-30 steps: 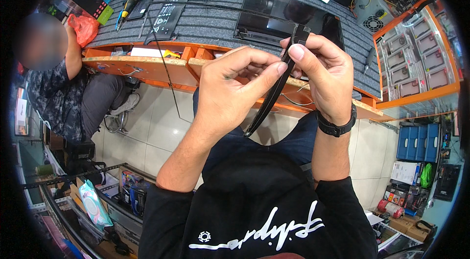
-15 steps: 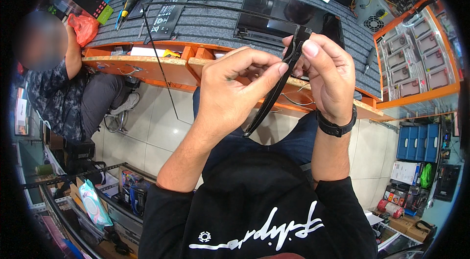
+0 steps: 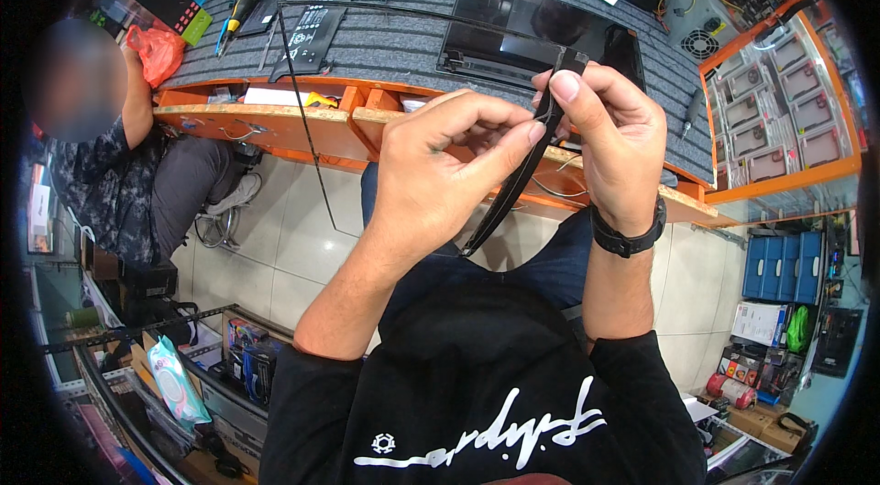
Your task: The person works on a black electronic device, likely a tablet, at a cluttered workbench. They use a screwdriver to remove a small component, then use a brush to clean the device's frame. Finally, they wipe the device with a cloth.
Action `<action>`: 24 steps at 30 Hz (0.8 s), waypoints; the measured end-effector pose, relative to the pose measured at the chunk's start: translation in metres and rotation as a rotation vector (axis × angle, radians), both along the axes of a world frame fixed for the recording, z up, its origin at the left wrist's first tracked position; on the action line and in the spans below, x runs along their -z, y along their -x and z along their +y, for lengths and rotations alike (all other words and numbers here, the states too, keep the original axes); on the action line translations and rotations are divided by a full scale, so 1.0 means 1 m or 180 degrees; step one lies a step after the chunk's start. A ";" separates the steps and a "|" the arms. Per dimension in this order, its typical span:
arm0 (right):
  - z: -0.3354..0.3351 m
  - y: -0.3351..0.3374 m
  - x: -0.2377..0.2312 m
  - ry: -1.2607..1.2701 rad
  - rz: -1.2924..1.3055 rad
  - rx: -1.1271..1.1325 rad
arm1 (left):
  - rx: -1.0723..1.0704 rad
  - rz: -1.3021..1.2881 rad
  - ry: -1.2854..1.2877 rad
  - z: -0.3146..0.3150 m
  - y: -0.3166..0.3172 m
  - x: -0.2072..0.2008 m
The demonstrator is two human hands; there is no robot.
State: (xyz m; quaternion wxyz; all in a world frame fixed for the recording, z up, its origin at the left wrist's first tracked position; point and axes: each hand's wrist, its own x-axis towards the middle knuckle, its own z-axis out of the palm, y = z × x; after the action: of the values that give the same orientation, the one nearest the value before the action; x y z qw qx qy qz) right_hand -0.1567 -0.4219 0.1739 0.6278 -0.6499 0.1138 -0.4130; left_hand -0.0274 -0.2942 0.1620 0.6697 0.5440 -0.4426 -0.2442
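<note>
A thin black rectangular frame, which looks like a laptop screen bezel, hangs tilted between my hands, over the workbench's front edge and my lap. My left hand pinches its wider strip between thumb and bent fingers. Higher on the same strip, near a corner, my right hand grips it with the thumb on top and the fingers behind. The narrow far sides of the frame stretch left over the bench and the drawers. Beyond my hands, a glossy black screen panel lies flat on the grey ribbed mat.
Flat black laptop batteries and a yellow-black screwdriver lie at the bench's left. Orange drawers stand partly open below. Another person sits at the left. An orange-framed display case is at the right.
The frame has shifted slightly, its far left corner moving a little right. My right thumb has moved a bit up and left on the strip; my left hand has edged slightly right.
</note>
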 end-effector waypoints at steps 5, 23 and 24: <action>-0.004 0.002 0.001 -0.0352 -0.0111 -0.0380 | 0.0089 -0.0003 -0.0023 0.003 -0.004 -0.003; 0.001 -0.001 0.002 -0.0113 -0.0023 -0.0373 | 0.0036 -0.0122 -0.0064 0.001 -0.003 -0.002; 0.000 -0.002 0.002 -0.0091 -0.0008 -0.0361 | 0.0033 -0.0132 -0.0064 0.001 -0.003 -0.002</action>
State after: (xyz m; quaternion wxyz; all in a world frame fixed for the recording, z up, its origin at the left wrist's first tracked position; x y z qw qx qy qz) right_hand -0.1552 -0.4214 0.1716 0.6595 -0.6457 0.0819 -0.3760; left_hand -0.0244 -0.2931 0.1638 0.6535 0.5534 -0.4568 -0.2408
